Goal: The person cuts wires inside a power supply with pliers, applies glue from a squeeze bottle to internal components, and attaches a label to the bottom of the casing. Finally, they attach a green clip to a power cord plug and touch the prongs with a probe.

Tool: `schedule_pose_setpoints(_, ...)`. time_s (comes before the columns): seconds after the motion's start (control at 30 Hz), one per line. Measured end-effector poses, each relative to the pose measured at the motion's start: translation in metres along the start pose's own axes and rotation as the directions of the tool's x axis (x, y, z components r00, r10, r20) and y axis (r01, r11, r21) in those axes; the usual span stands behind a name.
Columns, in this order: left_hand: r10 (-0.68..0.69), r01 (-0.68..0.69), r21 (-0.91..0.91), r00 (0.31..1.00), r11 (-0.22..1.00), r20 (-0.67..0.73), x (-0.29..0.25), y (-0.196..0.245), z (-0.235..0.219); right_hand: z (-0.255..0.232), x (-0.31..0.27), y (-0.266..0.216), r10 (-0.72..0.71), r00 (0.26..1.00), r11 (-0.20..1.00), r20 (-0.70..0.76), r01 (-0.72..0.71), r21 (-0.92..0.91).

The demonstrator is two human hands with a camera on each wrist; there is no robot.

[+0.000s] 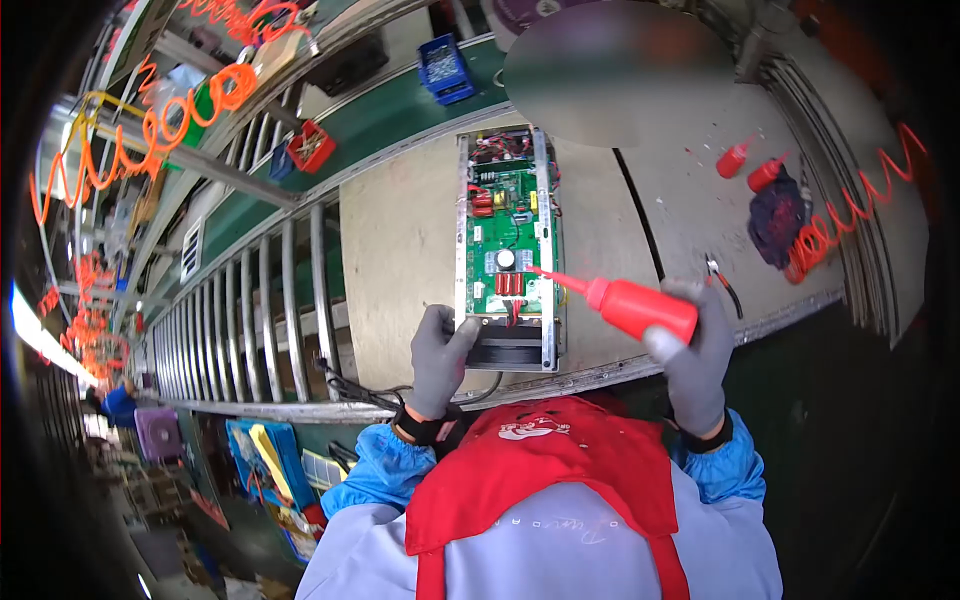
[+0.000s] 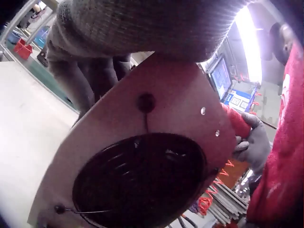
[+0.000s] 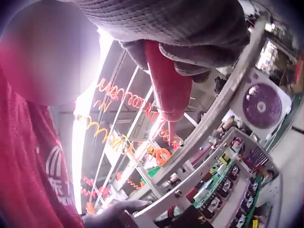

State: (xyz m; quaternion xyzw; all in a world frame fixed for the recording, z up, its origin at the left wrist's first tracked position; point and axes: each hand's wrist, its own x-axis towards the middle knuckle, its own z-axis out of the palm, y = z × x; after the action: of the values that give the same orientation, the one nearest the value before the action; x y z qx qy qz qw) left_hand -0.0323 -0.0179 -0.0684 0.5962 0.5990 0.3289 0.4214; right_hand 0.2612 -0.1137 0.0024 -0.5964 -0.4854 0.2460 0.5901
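An open-topped metal chassis (image 1: 547, 230) lies lengthwise on the bench, with a green circuit board (image 1: 515, 235) inside. My gloved left hand (image 1: 438, 358) grips its near left corner, thumb over the top edge. In the left wrist view, the end plate (image 2: 175, 90) shows a round dark fan opening (image 2: 142, 175) below that hand. My gloved right hand (image 1: 702, 365) holds a red squeeze bottle (image 1: 645, 308) tilted, its thin nozzle pointing left over the board. The nozzle tip overlaps the area beside the white round component (image 1: 505, 260) and red capacitors (image 1: 509, 284).
Two more red bottles (image 1: 733, 160) and a dark cloth (image 1: 777, 222) lie at the right, beside a coiled orange air hose (image 1: 810, 245). Pliers (image 1: 724, 285) rest near the right hand. A blue bin (image 1: 445, 68) and red bin (image 1: 311, 147) stand beyond a roller conveyor (image 1: 250, 310).
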Motion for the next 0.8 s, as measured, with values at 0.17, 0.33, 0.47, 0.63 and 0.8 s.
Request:
schedule_pose_setpoints(0.17,0.049,-0.047,-0.013,0.984,0.999,0.169,0.009,-0.004,-0.014,0.034,-0.067,-0.026,-0.197,0.979,0.924,-0.042,0.171,-0.342)
schedule_pose_setpoints(0.33,0.158,-0.145,-0.066,0.949,0.987,0.273,0.015,-0.013,-0.023,0.082,-0.108,-0.034,-0.231,0.956,0.852,-0.179,0.11,-0.512)
schedule_pose_setpoints(0.47,0.202,-0.18,-0.1,0.936,0.979,0.288,0.017,-0.021,-0.025,0.106,-0.119,-0.036,-0.265,0.936,0.809,-0.233,0.085,-0.582)
schedule_pose_setpoints(0.63,0.262,-0.247,-0.088,0.923,0.965,0.283,0.021,-0.027,-0.025,0.115,-0.116,-0.035,-0.236,0.939,0.792,-0.252,0.036,-0.61)
schedule_pose_setpoints(0.8,0.239,-0.224,-0.083,0.921,0.971,0.309,0.02,-0.024,-0.027,0.12,-0.112,-0.034,-0.216,0.934,0.817,-0.286,0.012,-0.577)
